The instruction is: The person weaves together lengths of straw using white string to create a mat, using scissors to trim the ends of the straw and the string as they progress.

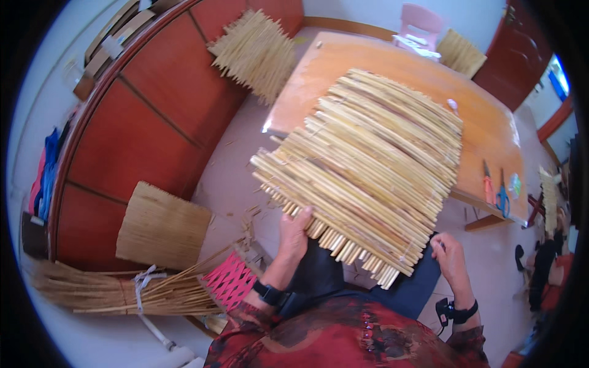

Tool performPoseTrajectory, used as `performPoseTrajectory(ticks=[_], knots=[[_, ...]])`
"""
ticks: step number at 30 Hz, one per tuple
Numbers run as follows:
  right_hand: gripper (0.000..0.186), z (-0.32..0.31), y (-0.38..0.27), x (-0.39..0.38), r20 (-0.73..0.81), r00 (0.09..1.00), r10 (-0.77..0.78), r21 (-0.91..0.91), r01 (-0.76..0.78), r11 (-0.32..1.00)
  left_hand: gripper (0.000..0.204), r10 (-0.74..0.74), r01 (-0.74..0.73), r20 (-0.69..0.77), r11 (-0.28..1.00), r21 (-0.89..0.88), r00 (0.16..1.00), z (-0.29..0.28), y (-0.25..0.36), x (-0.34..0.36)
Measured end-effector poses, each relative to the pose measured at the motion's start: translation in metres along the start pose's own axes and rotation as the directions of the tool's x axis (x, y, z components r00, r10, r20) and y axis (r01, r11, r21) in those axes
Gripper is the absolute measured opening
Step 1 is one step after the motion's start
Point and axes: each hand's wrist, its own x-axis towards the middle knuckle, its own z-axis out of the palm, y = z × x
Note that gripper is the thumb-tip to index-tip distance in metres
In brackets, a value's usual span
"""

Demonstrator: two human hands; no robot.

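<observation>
A mat of straw-coloured reed stalks, tied side by side with thin thread, lies partly on the wooden table and juts over its near edge above my lap. My left hand grips the mat's near left edge, thumb on top and the other fingers hidden underneath. Beside the mat's near right corner, my right hand is closed in a pinch, apart from the stalks. Whatever its fingertips hold, if anything, is too small to make out. Stalk ends stick out unevenly along the near edge.
On the table lie orange-handled scissors and blue-handled scissors. Finished-looking mats lean by the red cabinet. A tied reed bundle lies at left, near a pink woven seat. A pink chair stands behind the table.
</observation>
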Motion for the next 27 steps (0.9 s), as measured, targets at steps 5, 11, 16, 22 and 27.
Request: performPoseTrajectory(ticks=[5,11,16,22,27], knots=[[0.005,-0.023,0.035,0.053,-0.39,0.862,-0.324,-0.185,0.272,0.944,0.033,0.028,-0.01,-0.073,0.972,0.234,0.997,-0.022,0.006,0.003],[0.01,-0.06,0.11,0.104,-0.668,0.7,-0.255,-0.412,-0.062,0.909,0.022,-0.203,0.197,-0.036,0.866,0.46,0.978,-0.051,0.025,0.006],[0.018,-0.067,0.144,0.128,-0.736,0.671,-0.09,-0.402,-0.328,0.855,0.022,-0.266,0.228,-0.03,0.757,0.613,0.964,-0.042,0.035,-0.004],[0.024,-0.067,0.151,0.162,-0.718,0.692,-0.072,-0.454,-0.388,0.802,0.028,-0.344,0.247,-0.001,0.671,0.699,0.939,-0.035,0.051,-0.01],[0.027,-0.093,0.183,0.171,-0.485,0.875,0.012,-0.418,-0.243,0.875,0.039,-0.325,0.076,0.145,0.58,0.811,0.935,-0.036,0.055,-0.005]])
